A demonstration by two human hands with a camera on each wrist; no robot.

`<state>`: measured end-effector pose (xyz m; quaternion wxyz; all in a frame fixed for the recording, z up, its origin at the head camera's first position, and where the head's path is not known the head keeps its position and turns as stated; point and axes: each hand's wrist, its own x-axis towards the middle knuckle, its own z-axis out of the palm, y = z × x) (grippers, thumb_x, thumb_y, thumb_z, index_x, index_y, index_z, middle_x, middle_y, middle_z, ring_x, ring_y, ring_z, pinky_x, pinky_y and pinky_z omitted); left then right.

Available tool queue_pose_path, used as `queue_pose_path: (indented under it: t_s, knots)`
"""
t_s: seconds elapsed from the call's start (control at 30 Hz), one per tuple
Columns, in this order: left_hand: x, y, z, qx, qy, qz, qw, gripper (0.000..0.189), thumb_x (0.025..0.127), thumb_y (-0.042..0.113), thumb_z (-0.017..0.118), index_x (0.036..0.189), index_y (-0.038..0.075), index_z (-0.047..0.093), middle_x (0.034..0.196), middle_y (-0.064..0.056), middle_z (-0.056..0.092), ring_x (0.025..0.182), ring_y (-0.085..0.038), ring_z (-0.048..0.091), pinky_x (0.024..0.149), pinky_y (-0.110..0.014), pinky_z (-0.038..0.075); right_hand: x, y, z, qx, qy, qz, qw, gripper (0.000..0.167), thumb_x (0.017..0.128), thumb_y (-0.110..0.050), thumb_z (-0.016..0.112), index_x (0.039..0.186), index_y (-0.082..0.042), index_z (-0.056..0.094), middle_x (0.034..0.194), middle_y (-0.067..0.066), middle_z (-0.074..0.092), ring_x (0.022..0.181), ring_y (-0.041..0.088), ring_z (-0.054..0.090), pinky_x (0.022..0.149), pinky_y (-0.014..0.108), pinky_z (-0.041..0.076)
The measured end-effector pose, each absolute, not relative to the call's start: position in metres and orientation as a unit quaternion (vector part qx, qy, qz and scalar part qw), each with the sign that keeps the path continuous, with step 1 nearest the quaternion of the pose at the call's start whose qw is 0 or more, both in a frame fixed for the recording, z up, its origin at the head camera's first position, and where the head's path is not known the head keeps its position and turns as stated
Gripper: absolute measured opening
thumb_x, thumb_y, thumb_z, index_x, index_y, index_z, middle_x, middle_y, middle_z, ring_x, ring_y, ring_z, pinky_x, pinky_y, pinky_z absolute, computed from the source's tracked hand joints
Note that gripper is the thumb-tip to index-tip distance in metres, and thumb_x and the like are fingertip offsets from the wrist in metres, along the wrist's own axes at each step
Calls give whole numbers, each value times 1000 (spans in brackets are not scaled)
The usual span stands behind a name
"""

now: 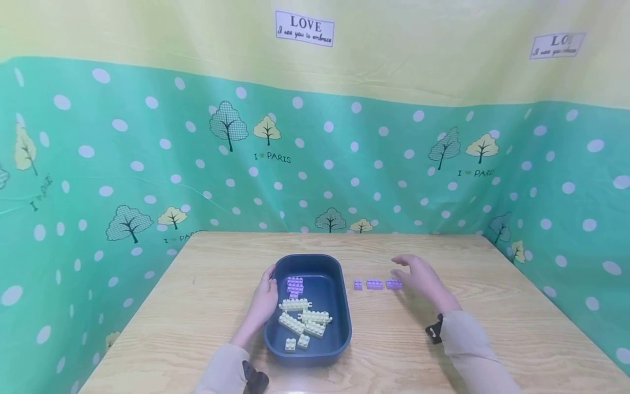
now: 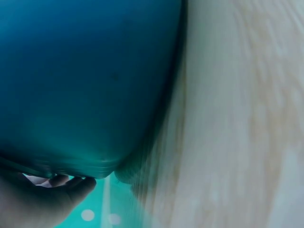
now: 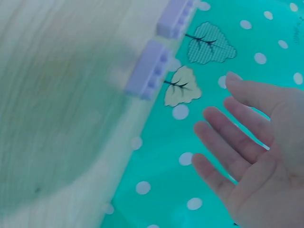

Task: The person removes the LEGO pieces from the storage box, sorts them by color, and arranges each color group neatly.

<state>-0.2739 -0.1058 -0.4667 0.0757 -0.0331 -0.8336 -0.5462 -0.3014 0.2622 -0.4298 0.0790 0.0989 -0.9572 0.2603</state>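
Looks like smooth plastic in tray (image 1: 331, 291), studded plastic in bricks (image 1: 295, 305) inside, grained wood (image 1: 398, 345) beneath, creased cloth (image 1: 389, 175) behind.

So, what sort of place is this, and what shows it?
Probably an indoor tabletop play or filming corner: printed polka-dot cloth hangs around the back and sides of a wooden table, which holds a dark bin containing toy bricks.
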Motion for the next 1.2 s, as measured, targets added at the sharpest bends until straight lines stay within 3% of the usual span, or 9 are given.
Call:
queue_pose_path:
  t_s: [0.2, 0.73, 1.2]
  knots:
    - [-276, -106, -468, -33, -837, -541, 79, 47, 99, 6, 31, 144, -4, 26, 143, -32, 33, 130, -47, 36, 110, -57, 29, -303, 243, -422, 132, -947, 262, 133, 39, 87, -18, 64, 121, 0, 58, 120, 21, 62, 113, 38, 56, 100, 55, 42]
    - [-277, -103, -470, -35, -833, -545, 85, 46, 99, 5, 31, 143, -5, 27, 142, -32, 34, 130, -46, 36, 110, -56, 29, -301, 181, -412, 218, -916, 266, 207, 28, 87, -22, 65, 107, -2, 67, 108, 15, 69, 105, 32, 63, 96, 47, 49]
    - [-275, -105, -469, -34, -825, -559, 78, 48, 99, 6, 30, 145, -5, 22, 146, -32, 29, 134, -46, 30, 112, -56, 24, -301, 132, -415, 253, -910, 277, 176, 28, 88, -24, 65, 108, -5, 68, 109, 10, 69, 105, 26, 63, 95, 42, 51]
